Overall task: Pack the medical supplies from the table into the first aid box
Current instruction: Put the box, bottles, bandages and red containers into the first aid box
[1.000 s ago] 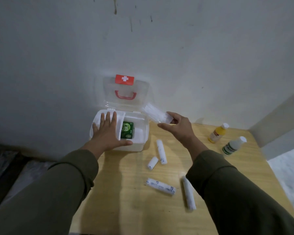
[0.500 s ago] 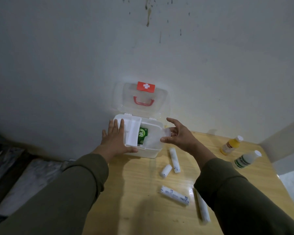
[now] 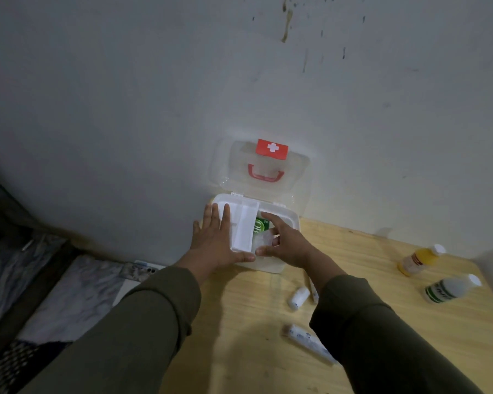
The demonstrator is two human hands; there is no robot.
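The white first aid box stands open against the wall, its clear lid with a red cross and red handle leaning back. A green packet lies inside. My left hand rests flat on the box's left side, over its white tray. My right hand reaches into the box and holds a clear plastic packet there. Bandage rolls lie on the wooden table: a short one and a long one, partly hidden by my right sleeve.
A yellow bottle and a white bottle with a green label lie at the table's right. The grey wall rises straight behind the box. Left of the table the floor drops away, with dark fabric below.
My right hand carried the clear packet from above the table down into the box. My left hand stayed on the box's left side. The view has shifted left and up.
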